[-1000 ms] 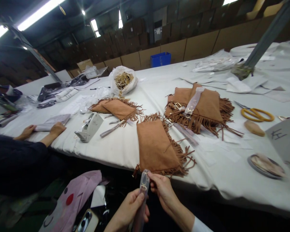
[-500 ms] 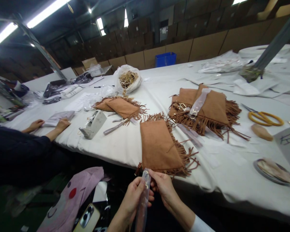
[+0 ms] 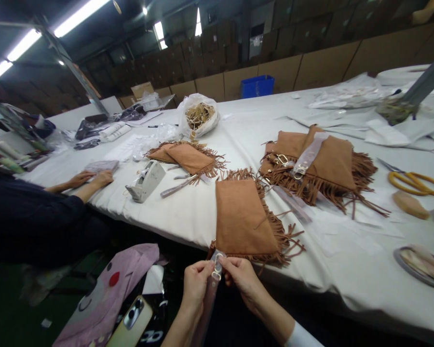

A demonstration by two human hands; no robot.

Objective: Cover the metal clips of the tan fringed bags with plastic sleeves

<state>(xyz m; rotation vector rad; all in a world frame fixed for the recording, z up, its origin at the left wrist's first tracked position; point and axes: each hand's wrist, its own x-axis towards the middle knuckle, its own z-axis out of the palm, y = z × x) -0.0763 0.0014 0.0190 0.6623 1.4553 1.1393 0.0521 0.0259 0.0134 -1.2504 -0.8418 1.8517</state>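
- In the lower middle of the frame, a clear sleeve (image 3: 209,300) is held between both hands; a brownish strap (image 3: 204,318) can be made out within it.
- The sleeve's long axis is set nearly upright in the frame, leaned slightly right at the top; its lower end is cut off by the bottom edge.
- At the top end, a gold clasp (image 3: 216,276) is seen between the fingertips; whether it is fully inside the sleeve cannot be told.
- The sleeve is pinched from the left by the left hand (image 3: 195,281), thumb and fingers closed on it.
- The top end is pinched by the thumb and forefinger of the right hand (image 3: 243,275); the clasp is bracketed by the two hands, and neither is placed clearly nearer to it.
- Directly above the hands, a brown bag (image 3: 244,217) is laid flat at the near edge of the bench (image 3: 190,214), its long side run up the frame.
- The bag's lower edge is set just beyond the right hand; contact between them cannot be confirmed.
- Fringe (image 3: 275,217) is spread along the bag's right side, pointed away from the sleeve.
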